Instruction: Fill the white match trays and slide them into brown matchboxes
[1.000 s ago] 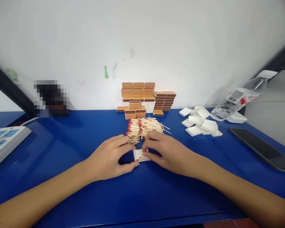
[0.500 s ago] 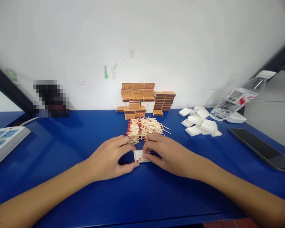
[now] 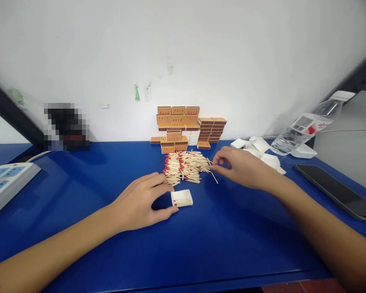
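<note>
A small white matchbox tray (image 3: 186, 194) lies on the table with a few red-tipped matches along its near side. The thumb and forefinger of my left hand (image 3: 149, 201) grip its left end. Behind the tray spreads a loose pile of matches (image 3: 189, 165), heads mostly to the left. At the pile's right edge my right hand (image 3: 238, 165) has its fingertips pinched on a match (image 3: 209, 162); the fingers partly hide it. Another match (image 3: 214, 178) lies apart, just below those fingertips.
Matchboxes (image 3: 177, 119) are stacked against the wall behind the pile, with more boxes (image 3: 212, 130) beside them. White empty trays (image 3: 270, 160) lie at right, near a leaning plastic bottle (image 3: 305, 126) and a phone (image 3: 338, 191). A power strip (image 3: 15, 183) sits at left.
My right hand has left the tray and moved right and away from me to the edge of the match pile. The tray's inside now shows fully. My left hand stays in place.
</note>
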A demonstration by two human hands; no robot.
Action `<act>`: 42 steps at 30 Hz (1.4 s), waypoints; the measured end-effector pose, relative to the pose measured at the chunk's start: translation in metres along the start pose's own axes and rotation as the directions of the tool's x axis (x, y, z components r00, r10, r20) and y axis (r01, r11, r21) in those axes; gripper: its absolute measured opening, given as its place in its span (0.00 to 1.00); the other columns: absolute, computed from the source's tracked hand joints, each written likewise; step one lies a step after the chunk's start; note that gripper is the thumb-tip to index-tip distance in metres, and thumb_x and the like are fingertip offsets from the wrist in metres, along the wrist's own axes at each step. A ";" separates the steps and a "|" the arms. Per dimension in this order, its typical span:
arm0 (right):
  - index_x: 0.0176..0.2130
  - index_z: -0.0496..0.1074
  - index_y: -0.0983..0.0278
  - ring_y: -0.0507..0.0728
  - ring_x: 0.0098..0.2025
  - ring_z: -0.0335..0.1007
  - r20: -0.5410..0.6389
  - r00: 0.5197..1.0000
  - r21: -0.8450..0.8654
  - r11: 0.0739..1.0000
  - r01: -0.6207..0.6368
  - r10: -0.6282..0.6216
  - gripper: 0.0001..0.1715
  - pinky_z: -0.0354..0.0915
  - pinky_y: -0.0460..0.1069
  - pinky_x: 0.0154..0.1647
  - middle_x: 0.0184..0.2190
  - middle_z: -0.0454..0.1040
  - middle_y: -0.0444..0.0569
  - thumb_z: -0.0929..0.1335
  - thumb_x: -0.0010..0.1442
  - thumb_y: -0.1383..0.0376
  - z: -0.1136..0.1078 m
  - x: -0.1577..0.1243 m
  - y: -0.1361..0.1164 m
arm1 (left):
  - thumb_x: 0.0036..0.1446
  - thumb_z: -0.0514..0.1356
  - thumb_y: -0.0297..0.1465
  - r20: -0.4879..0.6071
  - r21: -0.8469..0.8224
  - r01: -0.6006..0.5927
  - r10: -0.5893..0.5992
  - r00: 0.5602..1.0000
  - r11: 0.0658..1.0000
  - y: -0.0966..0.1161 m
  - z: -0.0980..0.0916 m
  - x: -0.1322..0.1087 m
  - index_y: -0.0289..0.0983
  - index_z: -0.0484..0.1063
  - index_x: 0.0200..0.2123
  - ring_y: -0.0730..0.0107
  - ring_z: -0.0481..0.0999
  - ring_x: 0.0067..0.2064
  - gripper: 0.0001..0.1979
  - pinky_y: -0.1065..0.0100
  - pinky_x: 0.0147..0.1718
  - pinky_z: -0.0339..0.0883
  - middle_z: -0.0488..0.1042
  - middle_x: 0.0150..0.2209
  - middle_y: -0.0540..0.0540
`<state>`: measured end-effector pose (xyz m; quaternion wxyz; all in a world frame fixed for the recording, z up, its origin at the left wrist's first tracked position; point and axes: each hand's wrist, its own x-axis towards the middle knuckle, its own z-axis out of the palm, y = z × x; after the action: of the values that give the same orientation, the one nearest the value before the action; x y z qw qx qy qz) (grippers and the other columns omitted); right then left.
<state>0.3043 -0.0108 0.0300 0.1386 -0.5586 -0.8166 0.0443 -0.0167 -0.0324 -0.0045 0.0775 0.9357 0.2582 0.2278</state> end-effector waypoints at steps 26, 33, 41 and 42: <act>0.42 0.74 0.63 0.56 0.39 0.71 0.002 0.944 0.187 0.927 0.324 -0.330 0.07 0.63 0.50 0.39 0.40 0.76 0.50 0.66 0.72 0.66 0.018 -0.023 -0.061 | 0.66 0.65 0.40 0.002 0.000 0.018 -0.018 1.000 1.000 -0.001 -0.002 0.000 0.37 0.78 0.48 0.61 0.76 0.42 0.14 0.59 0.42 0.74 0.77 0.42 0.44; 0.32 0.74 0.61 0.56 0.30 0.69 0.089 0.995 -0.050 0.998 -0.037 0.041 0.15 0.58 0.51 0.29 0.30 0.77 0.49 0.69 0.66 0.54 -0.002 -0.011 -0.006 | 0.66 0.64 0.39 -0.020 0.037 0.004 -0.003 1.000 0.999 -0.005 -0.004 0.000 0.37 0.78 0.50 0.61 0.77 0.42 0.15 0.59 0.41 0.75 0.77 0.42 0.42; 0.28 0.70 0.59 0.56 0.25 0.69 0.247 0.964 -0.012 0.995 -0.101 0.100 0.10 0.58 0.51 0.26 0.25 0.75 0.46 0.68 0.63 0.65 0.001 -0.015 0.004 | 0.66 0.64 0.39 -0.023 0.042 -0.003 0.004 1.000 0.999 -0.004 -0.004 0.000 0.37 0.78 0.50 0.61 0.77 0.41 0.15 0.59 0.41 0.75 0.77 0.42 0.42; 0.29 0.69 0.59 0.56 0.26 0.69 0.235 0.969 -0.017 0.998 -0.068 0.070 0.10 0.58 0.51 0.26 0.25 0.74 0.46 0.68 0.63 0.66 0.000 -0.016 0.004 | 0.66 0.64 0.39 -0.022 0.040 -0.003 0.003 1.000 0.999 -0.004 -0.004 0.000 0.37 0.78 0.50 0.61 0.77 0.41 0.15 0.59 0.41 0.75 0.77 0.41 0.42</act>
<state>0.3134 -0.0243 0.0264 0.0366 -0.5781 -0.8075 0.1116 -0.0208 -0.0288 -0.0020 0.0557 0.9348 0.2621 0.2330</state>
